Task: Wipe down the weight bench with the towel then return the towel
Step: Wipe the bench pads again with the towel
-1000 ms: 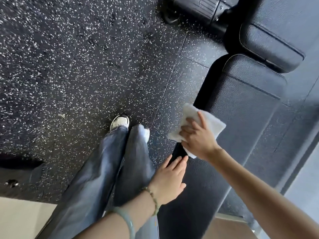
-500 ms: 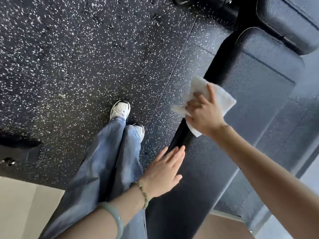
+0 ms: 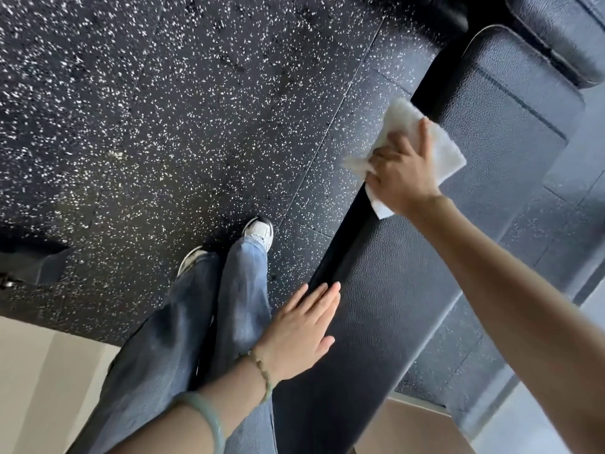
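While reaching forward from alongside, lays the left hand (image 3: 294,335) flat on the near part of the black padded surface (image 3: 409,306), fingers straight and together, tips at its left edge, holding nothing; judged a brace, steadying body and pad during the reach. Wears a beaded bracelet (image 3: 262,371) at that wrist and a pale green bangle (image 3: 209,417) lower on the forearm. Stands close alongside in blue jeans (image 3: 183,339) and white trainers (image 3: 258,231) on the speckled rubber floor (image 3: 163,126), probably to reach the whole length without stepping. Farther along, presses the white towel (image 3: 447,150) onto the same surface with the right hand (image 3: 402,172), fingers curled over the cloth's left side, draped there past the edge, thumb stretched along the top. Seems folded into a thick wad, likely to give a firm wiping face and to catch top and edge in one pass. Appears to leave the far end, and the separate pad (image 3: 563,37) beyond the gap, yet to wipe; towel not yet returned. Finds no brand, label or legible writing anywhere in view
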The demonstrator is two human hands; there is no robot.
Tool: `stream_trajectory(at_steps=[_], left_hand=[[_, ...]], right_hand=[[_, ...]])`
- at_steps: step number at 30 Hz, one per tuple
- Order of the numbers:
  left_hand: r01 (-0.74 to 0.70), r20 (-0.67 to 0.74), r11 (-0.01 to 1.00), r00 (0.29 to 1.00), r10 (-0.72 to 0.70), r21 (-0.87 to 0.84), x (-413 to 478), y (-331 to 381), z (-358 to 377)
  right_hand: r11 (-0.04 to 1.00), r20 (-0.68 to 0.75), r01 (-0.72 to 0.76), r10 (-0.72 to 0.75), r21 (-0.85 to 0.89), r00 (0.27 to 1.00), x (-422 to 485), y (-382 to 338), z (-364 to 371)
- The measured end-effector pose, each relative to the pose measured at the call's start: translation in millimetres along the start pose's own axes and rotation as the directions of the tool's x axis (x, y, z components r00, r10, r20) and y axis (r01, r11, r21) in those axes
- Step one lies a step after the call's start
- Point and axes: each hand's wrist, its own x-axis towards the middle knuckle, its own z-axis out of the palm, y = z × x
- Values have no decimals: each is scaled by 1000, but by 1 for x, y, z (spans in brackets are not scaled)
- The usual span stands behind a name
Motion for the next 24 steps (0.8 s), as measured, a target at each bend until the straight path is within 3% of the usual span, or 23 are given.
stream_trajectory(at_steps=[7,9,13,18,24], left_hand=[[-24,-15,1000,1000,24,-11,-23,0,15],[-33,-10,999,999,33,-24,-35,1,23],[-56,-3,998,998,56,-3,-61,1,42],[-82,-15,997,997,81,-11,-89,1,56],[-91,-5,995,996,91,37,-98,-3,58]], right_hand=[[964,160,260,-265,50,951,-96,-117,37],[949,145,308,-315,64,938,-105,-125,49],[981,-9,193,-193,22,981,-75,-90,45],[997,-29,-51,53,59,998,-52,-82,34],[988,15,77,-80,137,997,-123,-159,63]])
